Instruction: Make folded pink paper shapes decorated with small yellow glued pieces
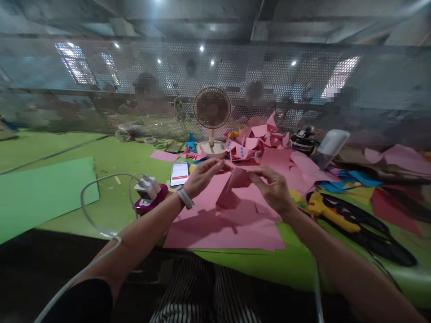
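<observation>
A folded piece of pink paper (232, 186) is held up between my hands, just above larger pink sheets (215, 231) lying flat at the table's front edge. My left hand (207, 175), with a watch on its wrist, pinches the paper's upper left corner. On the other side my right hand (271, 184) grips the upper right edge between thumb and fingers. The paper's creased panels hang open below the fingers, and its shadow falls on the sheets. Behind my hands rises a heap of folded pink paper pieces (259, 141), some with blue dots.
A beige fan (212, 110) stands behind. Left are a phone (179, 174), white chargers (147, 188) on a purple power strip (151, 204) with a looping cable, and a green sheet (50, 190). A yellow-and-black glue gun (333, 213) lies right, near a clear-bodied container (332, 148).
</observation>
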`<state>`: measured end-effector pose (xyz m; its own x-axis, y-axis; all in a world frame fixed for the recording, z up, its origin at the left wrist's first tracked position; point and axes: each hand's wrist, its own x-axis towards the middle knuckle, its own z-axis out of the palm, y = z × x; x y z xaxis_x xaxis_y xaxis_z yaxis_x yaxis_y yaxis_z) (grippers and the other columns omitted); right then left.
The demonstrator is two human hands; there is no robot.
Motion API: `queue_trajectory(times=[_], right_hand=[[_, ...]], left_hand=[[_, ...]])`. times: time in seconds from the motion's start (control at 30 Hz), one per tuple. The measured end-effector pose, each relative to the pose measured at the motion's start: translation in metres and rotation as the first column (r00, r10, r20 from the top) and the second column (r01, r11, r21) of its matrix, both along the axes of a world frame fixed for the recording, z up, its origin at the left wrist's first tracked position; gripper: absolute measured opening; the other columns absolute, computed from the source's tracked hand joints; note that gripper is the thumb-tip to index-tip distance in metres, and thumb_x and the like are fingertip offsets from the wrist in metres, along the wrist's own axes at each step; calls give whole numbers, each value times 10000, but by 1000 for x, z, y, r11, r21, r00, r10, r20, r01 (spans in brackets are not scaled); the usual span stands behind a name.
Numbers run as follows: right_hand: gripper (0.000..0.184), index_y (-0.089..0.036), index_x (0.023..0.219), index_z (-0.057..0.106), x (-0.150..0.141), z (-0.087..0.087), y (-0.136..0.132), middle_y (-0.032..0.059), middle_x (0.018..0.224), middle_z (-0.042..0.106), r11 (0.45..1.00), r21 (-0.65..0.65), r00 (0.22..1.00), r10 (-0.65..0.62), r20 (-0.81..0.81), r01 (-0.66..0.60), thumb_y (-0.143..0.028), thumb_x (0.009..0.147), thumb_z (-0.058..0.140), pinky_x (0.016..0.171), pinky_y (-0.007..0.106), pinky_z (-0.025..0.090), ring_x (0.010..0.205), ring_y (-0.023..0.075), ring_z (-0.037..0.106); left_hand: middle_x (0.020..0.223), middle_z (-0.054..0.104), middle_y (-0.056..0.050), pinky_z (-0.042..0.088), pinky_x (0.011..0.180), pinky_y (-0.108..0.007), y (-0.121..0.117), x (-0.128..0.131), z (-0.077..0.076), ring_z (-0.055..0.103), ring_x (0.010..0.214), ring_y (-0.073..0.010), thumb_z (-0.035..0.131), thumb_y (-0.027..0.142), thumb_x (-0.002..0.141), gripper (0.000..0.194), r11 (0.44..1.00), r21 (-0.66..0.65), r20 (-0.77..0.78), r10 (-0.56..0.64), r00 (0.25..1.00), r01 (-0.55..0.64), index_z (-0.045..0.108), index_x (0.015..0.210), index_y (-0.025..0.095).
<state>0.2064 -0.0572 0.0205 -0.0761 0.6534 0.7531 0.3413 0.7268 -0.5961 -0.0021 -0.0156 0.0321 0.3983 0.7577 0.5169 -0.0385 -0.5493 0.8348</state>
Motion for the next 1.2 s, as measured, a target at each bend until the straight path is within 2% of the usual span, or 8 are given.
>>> queue_trajectory(times=[0.17, 0.37, 0.5, 0.77, 0.87, 1.0, 1.1, 1.2], right_hand=[[113, -188, 817, 654, 11, -12, 11, 12, 742, 597, 969, 92, 964, -215, -156, 231, -275, 799, 585, 630, 277, 458, 691, 142, 556], [115, -235, 870, 687, 7, -17, 9, 14, 813, 566, 958, 159, 966, -219, -138, 240, -236, 783, 611, 651, 282, 460, 755, 146, 551], [108, -212, 825, 687, 8, -23, 13, -3, 739, 542, 977, 61, 946, -182, -269, 205, -285, 764, 635, 558, 256, 430, 627, 115, 514], [270, -171, 852, 645, 7, -37, 22, -15, 708, 566, 972, -234, 872, -120, -474, 6, -397, 705, 659, 465, 217, 409, 520, 79, 481], [304, -162, 879, 628, 8, -41, 25, -12, 695, 585, 952, -307, 875, -144, -462, -5, -426, 729, 624, 497, 218, 429, 545, 89, 514], [369, -175, 1026, 583, 13, -43, 27, 52, 940, 617, 949, -303, 902, -201, -381, 83, -464, 822, 478, 665, 278, 480, 819, 151, 577], [408, -193, 1174, 500, 13, -41, 21, 95, 1187, 513, 970, -163, 950, -213, -227, 178, -434, 849, 447, 842, 362, 447, 1038, 191, 512], [568, -193, 1269, 409, 8, -36, 12, 118, 1339, 365, 976, 15, 976, -216, 7, 216, -385, 764, 586, 971, 432, 358, 1211, 247, 370]], left_hand=[[819, 659, -56, 484, 726, -280, 8, -3, -12, 604, 753, -142, 438, 416, 861, 335, 982, -46, 85, 185, 979, -181, 635, 832, 146], [825, 650, -50, 473, 706, -274, -1, 5, -25, 590, 750, -138, 557, 318, 799, 191, 983, 71, -129, 179, 975, -170, 633, 874, 159], [878, 637, -43, 458, 776, -291, 10, -1, -33, 580, 831, -139, 518, 243, 807, 142, 962, 21, 36, 270, 962, -271, 601, 894, 167], [960, 658, -80, 513, 636, -277, 6, -7, -35, 635, 784, -155, 526, 342, 814, 301, 926, -357, -163, -191, 968, 122, 588, 1071, 198], [752, 670, -59, 500, 541, -247, 7, -7, -39, 626, 619, -132, 532, 340, 811, 245, 963, -253, -273, -159, 949, 88, 647, 898, 143], [820, 682, -58, 509, 623, -274, 12, -9, -41, 630, 687, -137, 501, 286, 836, 228, 987, 69, -284, 161, 945, -148, 650, 956, 163], [944, 678, -74, 492, 773, -324, 13, -10, -39, 615, 860, -160, 481, 231, 850, 242, 837, 457, -243, 444, 862, -302, 642, 1025, 189], [1023, 648, -86, 490, 802, -336, 9, -11, -37, 586, 936, -161, 474, 187, 857, 275, 730, 638, -215, 474, 854, -245, 605, 1098, 203]])
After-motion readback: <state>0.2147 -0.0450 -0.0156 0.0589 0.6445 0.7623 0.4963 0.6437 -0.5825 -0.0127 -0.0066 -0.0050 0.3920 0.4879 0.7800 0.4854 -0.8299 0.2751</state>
